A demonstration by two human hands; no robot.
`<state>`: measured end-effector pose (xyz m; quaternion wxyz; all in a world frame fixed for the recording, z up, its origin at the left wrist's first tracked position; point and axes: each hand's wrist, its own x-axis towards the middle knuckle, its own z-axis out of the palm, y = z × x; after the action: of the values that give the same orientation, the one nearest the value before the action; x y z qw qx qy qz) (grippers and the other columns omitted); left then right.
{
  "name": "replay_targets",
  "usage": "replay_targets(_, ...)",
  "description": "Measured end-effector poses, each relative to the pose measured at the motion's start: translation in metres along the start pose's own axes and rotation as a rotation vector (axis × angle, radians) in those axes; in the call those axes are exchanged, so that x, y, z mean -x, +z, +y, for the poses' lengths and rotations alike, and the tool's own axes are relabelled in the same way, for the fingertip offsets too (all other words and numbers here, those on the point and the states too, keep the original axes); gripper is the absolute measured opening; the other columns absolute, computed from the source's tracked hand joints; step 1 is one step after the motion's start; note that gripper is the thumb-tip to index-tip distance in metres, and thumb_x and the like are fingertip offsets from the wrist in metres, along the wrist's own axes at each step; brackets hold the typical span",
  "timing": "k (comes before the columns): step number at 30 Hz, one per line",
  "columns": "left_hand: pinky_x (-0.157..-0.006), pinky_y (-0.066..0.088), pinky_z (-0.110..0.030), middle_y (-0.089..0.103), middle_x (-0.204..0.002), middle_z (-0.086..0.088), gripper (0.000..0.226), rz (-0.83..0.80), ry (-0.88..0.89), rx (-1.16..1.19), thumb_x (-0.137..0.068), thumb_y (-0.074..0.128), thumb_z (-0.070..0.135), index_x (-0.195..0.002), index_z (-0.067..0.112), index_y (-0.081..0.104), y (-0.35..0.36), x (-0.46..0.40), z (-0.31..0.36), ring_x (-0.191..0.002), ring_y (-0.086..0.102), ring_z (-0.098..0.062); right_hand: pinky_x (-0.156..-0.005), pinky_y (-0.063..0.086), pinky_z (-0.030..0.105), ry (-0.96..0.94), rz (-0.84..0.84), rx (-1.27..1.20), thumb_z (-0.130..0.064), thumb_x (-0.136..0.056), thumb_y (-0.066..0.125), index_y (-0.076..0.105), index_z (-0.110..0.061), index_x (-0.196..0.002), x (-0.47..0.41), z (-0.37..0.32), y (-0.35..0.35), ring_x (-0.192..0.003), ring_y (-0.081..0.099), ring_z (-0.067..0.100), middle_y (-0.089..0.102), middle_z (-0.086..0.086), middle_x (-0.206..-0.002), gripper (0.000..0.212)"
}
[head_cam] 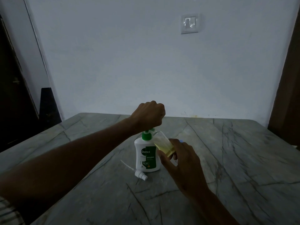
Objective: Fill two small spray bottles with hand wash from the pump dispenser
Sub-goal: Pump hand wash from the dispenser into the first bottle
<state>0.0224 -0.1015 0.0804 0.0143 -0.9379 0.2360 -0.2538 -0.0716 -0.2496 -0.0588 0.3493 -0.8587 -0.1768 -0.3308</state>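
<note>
Yellowish liquid is sitting in the lower part of the small clear spray bottle (163,144), which the right hand (183,161) is pinching between thumb and curled fingers and tilting so that its open neck is meeting the green spout of the pump dispenser (146,153). That white dispenser is standing upright just to the left of the right hand, touching the tilted bottle. The left hand (148,116) is curled into a fist directly above the pump head and pressing down on it, its fingers closed together; whether they are wrapping the pump is hidden. Below the left hand, beside the dispenser's base, a white spray cap (140,174) with its dip tube is lying flat on the grey veined stone tabletop (235,168). Something small and blue is peeking out behind the right hand's fingers, too hidden to identify.
</note>
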Motion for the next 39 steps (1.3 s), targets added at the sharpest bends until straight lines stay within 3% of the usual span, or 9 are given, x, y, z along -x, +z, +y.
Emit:
replay_targets(6,-0.055,0.029,-0.035,0.034,-0.056,-0.003,0.028,0.032,0.004,-0.007,-0.069,0.042,-0.006,-0.054,0.017,0.035,-0.0034,-0.0026,-0.0009,-0.055,0.028,-0.022,-0.067,0.034,0.013,0.006,0.0,-0.004,-0.083,-0.085,0.026,0.05,-0.035,-0.122,-0.0014,-0.002,-0.0013,-0.083,0.045,-0.005,0.049,-0.017,-0.094,0.065)
replay_targets(10,-0.055,0.03,-0.034,0.041,-0.058,-0.006,0.024,0.043,-0.028,0.057,-0.067,0.039,-0.006,-0.056,0.013,0.044,-0.0001,-0.0012,-0.0032,-0.056,0.031,-0.021,-0.066,0.036,0.015,0.002,0.018,-0.004,-0.08,-0.087,0.031,0.05,-0.034,-0.12,-0.003,-0.0011,0.0005,-0.081,0.046,-0.001,0.049,-0.016,-0.092,0.059)
replay_targets(16,-0.054,0.03,-0.035,0.035,-0.055,-0.003,0.028,0.025,-0.016,0.047,-0.071,0.042,-0.007,-0.054,0.016,0.041,-0.0004,0.0,-0.0007,-0.054,0.029,-0.02,-0.066,0.033,0.014,0.019,-0.006,-0.001,-0.084,-0.084,0.025,0.052,-0.031,-0.122,-0.0012,-0.001,-0.0003,-0.081,0.045,-0.002,0.049,-0.015,-0.094,0.071)
replay_targets(21,-0.054,0.023,-0.034,0.023,-0.056,0.0,0.032,0.053,0.003,0.033,-0.065,0.041,-0.007,-0.053,0.02,0.026,-0.0075,-0.003,-0.0007,-0.059,0.019,-0.022,-0.065,0.035,0.015,0.006,-0.004,-0.004,-0.079,-0.087,0.032,0.051,-0.034,-0.121,-0.003,-0.0017,-0.0036,-0.081,0.045,-0.004,0.05,-0.016,-0.091,0.059)
replay_targets(28,-0.055,0.028,-0.035,0.03,-0.055,-0.002,0.028,0.033,-0.016,0.057,-0.067,0.04,-0.008,-0.053,0.017,0.036,-0.0008,0.002,0.0009,-0.055,0.024,-0.02,-0.063,0.034,0.015,0.002,-0.012,-0.008,-0.079,-0.087,0.032,0.051,-0.034,-0.119,-0.0005,-0.0022,-0.0032,-0.079,0.045,-0.004,0.046,-0.018,-0.088,0.058)
replay_targets(32,-0.054,0.027,-0.035,0.027,-0.055,-0.001,0.03,0.043,-0.011,0.041,-0.065,0.04,-0.007,-0.053,0.018,0.029,-0.0071,-0.0028,-0.0017,-0.056,0.022,-0.022,-0.065,0.037,0.016,-0.002,-0.003,-0.024,-0.078,-0.087,0.034,0.05,-0.036,-0.118,-0.002,-0.0031,-0.0053,-0.081,0.046,-0.004,0.048,-0.018,-0.09,0.054)
replay_targets(39,-0.054,0.026,-0.034,0.028,-0.055,-0.002,0.031,0.031,-0.01,0.046,-0.068,0.041,-0.007,-0.052,0.018,0.031,0.0004,-0.0001,0.0008,-0.055,0.022,-0.02,-0.065,0.041,0.016,-0.006,-0.017,-0.009,-0.076,-0.09,0.036,0.049,-0.035,-0.121,-0.0017,0.0037,0.0003,-0.081,0.048,-0.002,0.05,-0.016,-0.092,0.053)
